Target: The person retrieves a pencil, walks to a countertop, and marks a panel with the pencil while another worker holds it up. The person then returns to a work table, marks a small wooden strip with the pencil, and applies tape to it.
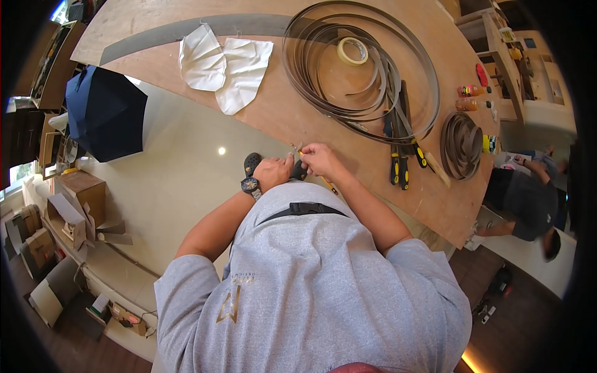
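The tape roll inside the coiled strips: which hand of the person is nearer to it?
Right. The right hand is below the tape roll in the view, near the table's edge; the left hand is lower and farther left.

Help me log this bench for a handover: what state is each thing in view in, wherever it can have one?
Right hand: pinching a small yellow item, too small to identify.
Left hand: close beside the right; grip unclear.
Umbrella: open.
Large strip coil: loosely coiled.
Small strip coil: coiled.
White cloth-like pieces: spread out, creased.
Tape roll: lying flat.
Orange bottles: capped.
Black-and-yellow tools: laid down.
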### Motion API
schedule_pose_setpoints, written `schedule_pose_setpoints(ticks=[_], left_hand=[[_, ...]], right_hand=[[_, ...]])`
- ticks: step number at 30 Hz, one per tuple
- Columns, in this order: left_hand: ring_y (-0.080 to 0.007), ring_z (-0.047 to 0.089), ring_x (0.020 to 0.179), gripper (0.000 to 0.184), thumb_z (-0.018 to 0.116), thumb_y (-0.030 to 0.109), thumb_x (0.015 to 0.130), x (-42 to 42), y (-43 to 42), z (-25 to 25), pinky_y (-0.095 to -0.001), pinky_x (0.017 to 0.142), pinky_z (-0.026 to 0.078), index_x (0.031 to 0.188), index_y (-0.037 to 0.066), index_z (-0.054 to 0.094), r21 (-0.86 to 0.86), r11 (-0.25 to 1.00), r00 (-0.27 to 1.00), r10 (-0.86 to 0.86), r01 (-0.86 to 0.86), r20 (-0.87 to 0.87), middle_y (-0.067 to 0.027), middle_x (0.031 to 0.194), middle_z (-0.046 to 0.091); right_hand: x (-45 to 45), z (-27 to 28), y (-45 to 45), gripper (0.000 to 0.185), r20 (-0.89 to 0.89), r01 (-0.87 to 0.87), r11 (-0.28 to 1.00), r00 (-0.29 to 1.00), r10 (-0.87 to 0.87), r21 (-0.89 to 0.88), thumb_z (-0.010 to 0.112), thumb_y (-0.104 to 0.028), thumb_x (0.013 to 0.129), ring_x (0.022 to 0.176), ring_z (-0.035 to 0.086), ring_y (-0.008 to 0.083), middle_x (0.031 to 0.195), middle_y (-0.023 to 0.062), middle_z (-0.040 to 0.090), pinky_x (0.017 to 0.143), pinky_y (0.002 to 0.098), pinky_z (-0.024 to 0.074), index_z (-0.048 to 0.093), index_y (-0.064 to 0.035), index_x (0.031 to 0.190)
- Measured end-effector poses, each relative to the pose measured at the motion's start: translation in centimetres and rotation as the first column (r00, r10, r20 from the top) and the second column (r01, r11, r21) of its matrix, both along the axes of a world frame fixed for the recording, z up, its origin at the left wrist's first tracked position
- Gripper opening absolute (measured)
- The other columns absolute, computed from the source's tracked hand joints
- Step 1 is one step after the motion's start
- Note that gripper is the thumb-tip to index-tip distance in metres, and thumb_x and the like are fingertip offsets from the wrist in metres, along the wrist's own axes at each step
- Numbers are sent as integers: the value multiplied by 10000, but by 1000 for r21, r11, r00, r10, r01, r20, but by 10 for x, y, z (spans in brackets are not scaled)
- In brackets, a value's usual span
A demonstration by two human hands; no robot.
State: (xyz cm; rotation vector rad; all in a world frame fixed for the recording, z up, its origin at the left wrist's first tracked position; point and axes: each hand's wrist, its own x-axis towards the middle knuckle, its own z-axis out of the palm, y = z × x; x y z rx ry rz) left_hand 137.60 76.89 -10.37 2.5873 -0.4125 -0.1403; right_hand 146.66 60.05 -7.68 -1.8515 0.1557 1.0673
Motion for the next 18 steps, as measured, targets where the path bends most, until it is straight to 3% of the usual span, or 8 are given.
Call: schedule_pose_setpoints(ticks=[18], left_hand=[[-283,675,738,390,519,145,848,1,-2,0,-384,659,518,1180,-58,521,58,998,998,2,1,-55,-135,787,680]], right_hand=[[3,2,0,196,-144,90,995,986,-82,46,605,-93,865,507,579,129,743,93,630,397,245,429,611,26,1020]])
